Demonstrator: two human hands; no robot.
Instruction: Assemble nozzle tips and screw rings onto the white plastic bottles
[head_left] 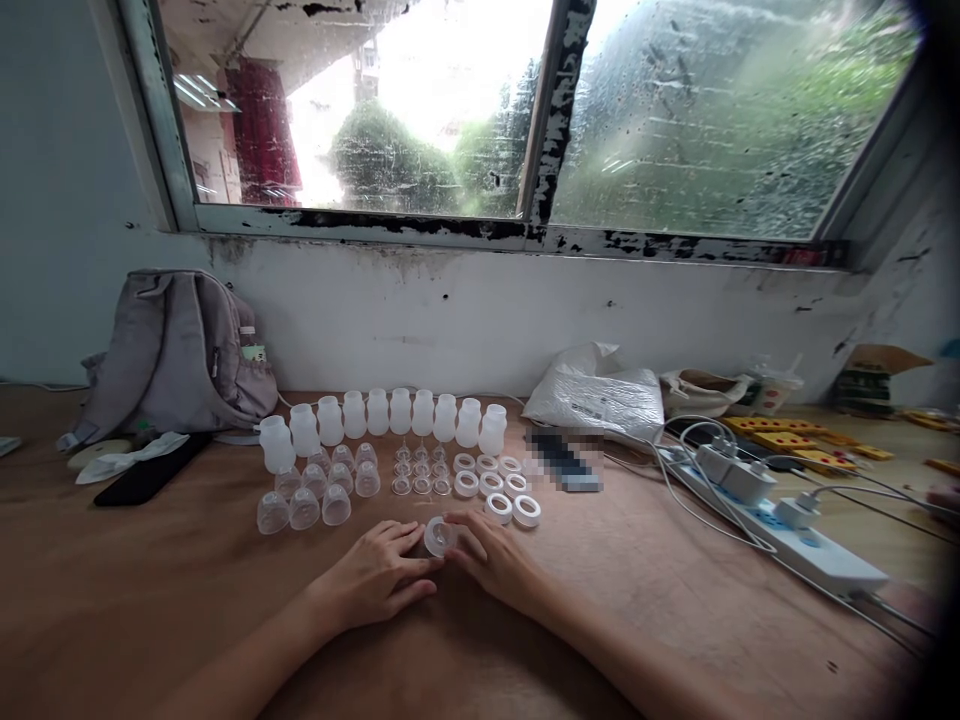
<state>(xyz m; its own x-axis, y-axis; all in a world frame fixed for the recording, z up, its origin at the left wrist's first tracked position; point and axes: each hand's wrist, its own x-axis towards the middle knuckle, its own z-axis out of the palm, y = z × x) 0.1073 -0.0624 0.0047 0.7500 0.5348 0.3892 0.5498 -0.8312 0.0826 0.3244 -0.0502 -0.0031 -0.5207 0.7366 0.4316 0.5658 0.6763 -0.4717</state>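
9 bottles (390,414), 9 caps (322,485), 1 ring (438,537) btwn both hands.

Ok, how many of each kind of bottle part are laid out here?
Bottles: 10
Clear domed caps: 10
Small clear teats: about 9
White rings on the table: 8
Held ring, between left hand and right hand: 1
Total: about 38

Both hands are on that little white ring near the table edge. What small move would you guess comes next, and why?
Probably lifting the ring clear of the table. The left hand and right hand pinch it between their fingertips, and it seems to sit low on the surface, apart from the other rings.
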